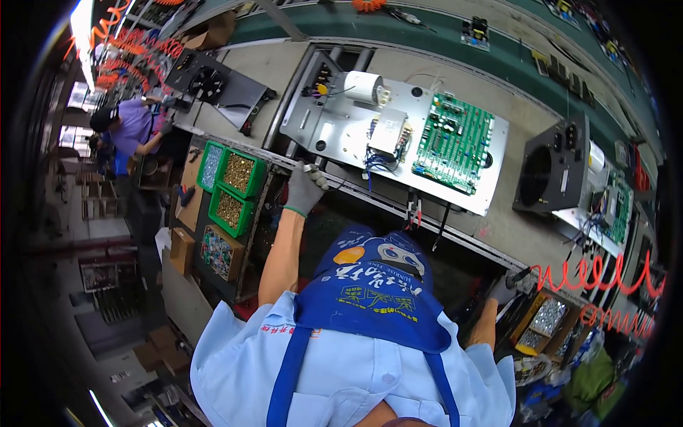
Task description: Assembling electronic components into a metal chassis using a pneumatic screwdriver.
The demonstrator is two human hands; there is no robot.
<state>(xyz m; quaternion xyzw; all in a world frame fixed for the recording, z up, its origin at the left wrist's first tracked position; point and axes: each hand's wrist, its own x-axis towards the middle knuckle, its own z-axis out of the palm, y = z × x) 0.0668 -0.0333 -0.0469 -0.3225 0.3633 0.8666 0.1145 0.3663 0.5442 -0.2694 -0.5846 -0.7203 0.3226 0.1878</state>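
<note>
At the near edge of the bench my left hand (304, 191), in a grey glove, has its fingers curled in. Whatever they hold, if anything, is too small to make out. Just beyond it lies a metal chassis plate (334, 133) carrying a green circuit board (455, 142), a transformer (388, 132) and a white cylinder (363, 87). Loose wires hang over the plate's near side. Low on the right, my gloved right hand (502, 290) is closed round a dark power screwdriver (523, 275), beside a red coiled hose (594, 276).
Green bins (250, 211) of brass-coloured and silvery small parts stand at left. A box of screws (548, 317) sits at right. Black housings (553, 167) rest on the bench at both ends. A person in purple (133, 127) works at far left.
</note>
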